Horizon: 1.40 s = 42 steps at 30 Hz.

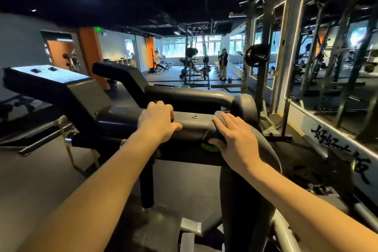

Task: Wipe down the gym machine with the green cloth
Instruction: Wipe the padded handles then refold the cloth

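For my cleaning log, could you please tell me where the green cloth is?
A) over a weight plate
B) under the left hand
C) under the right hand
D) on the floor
C: an edge of the green cloth shows beneath the right hand, laid flat on the padded bar.

Background. A mirrored wall (337, 80) bearing black calligraphy (343, 149) ran right of the right hand (237, 141); beyond the left hand (157, 122) stood an orange pillar (91, 53), a squat rack (197, 57), bright windows (180, 46) and a standing person (223, 63).
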Motion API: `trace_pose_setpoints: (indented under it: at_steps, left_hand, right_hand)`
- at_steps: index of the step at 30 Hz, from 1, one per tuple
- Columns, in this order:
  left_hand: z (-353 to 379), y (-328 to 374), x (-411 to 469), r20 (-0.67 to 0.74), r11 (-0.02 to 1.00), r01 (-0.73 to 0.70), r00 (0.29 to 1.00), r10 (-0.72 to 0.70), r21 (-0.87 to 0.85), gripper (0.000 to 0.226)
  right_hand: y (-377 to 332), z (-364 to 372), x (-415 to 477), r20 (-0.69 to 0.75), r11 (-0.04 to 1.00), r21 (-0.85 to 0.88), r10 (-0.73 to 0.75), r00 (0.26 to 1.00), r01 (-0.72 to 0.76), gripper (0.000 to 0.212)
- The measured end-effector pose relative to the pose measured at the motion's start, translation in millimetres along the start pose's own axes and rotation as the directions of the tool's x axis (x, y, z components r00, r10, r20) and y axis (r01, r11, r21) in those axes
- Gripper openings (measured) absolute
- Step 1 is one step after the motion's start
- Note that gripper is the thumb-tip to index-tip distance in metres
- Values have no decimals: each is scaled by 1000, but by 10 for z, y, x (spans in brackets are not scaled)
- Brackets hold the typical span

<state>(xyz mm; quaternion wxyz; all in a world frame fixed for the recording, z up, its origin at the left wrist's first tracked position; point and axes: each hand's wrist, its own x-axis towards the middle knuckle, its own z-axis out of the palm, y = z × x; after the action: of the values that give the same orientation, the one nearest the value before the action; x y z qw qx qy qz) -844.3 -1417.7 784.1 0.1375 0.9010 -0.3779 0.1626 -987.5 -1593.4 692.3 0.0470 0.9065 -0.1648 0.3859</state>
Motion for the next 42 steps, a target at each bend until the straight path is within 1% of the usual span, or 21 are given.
trace_pose_setpoints:
  at_steps: [2,5,7,11,14,17,20,22,24,26,28,30,31,33,36,38,40,42]
  left_hand:
    - [-34,-4,-10,19,1000,1,1000,0,-22,34]
    - [-85,-75,-47,21,999,29,999,-29,-26,32]
    - [-122,-161,-59,10,996,84,996,-84,-2,37]
    - [-132,-293,-28,0,984,177,984,-177,25,47]
    - [-93,-391,-32,-36,982,187,982,-187,-4,36]
    - [-77,-501,-49,-61,987,159,986,-157,12,28]
    - [-36,-551,-44,-78,988,155,985,-156,-13,28]
    - [-12,-550,-43,-81,987,162,983,-163,-24,29]
    - [-18,-553,-40,-76,986,168,983,-169,-19,30]
    - [-72,-567,-49,-54,984,175,983,-176,-27,29]
    - [-125,-594,-37,-17,983,175,984,-176,-50,26]
    - [-150,-629,-18,4,979,183,983,-183,-89,27]
    - [-163,-649,-12,-1,977,190,982,-191,-97,27]
    - [-185,-699,-11,-39,976,211,976,-213,-60,29]
    - [-190,-828,-21,-90,962,274,958,-273,-3,36]
    - [-181,-904,-39,-99,960,278,955,-280,-35,39]
    - [-179,-949,-53,-96,963,261,959,-266,-62,41]
    - [-182,-976,-58,-90,965,251,962,-258,-77,41]
  right_hand:
    - [-180,-16,266,71,996,45,-84,994,81,65]
    - [-323,-53,572,268,991,70,-131,955,116,74]
    - [-270,-133,607,337,989,75,-142,931,124,77]
    - [-40,-272,503,407,996,61,-85,909,65,60]
    - [-28,-236,557,412,997,73,-64,909,38,51]
    - [-260,-182,728,459,991,129,-78,885,20,47]
    - [-562,-59,987,507,980,198,-122,853,23,45]
    - [-735,41,1197,538,970,243,-128,833,-8,40]
    - [-841,119,1367,542,956,284,-98,835,-73,34]
    - [-881,142,1408,526,946,311,-97,845,-85,32]
    - [-869,71,1266,491,941,336,-138,860,-41,33]
    - [-817,-54,1026,466,947,321,-185,865,30,32]
    - [-794,-115,921,457,945,323,-206,865,55,32]
    - [-733,-156,815,451,940,330,-236,861,85,32]
    - [-708,-16,952,434,935,347,-232,871,76,38]
    - [-782,125,1131,431,931,360,-213,877,49,40]
    - [-877,252,1343,459,909,415,-181,870,-30,36]
    - [-972,308,1512,477,893,444,-174,862,-65,32]
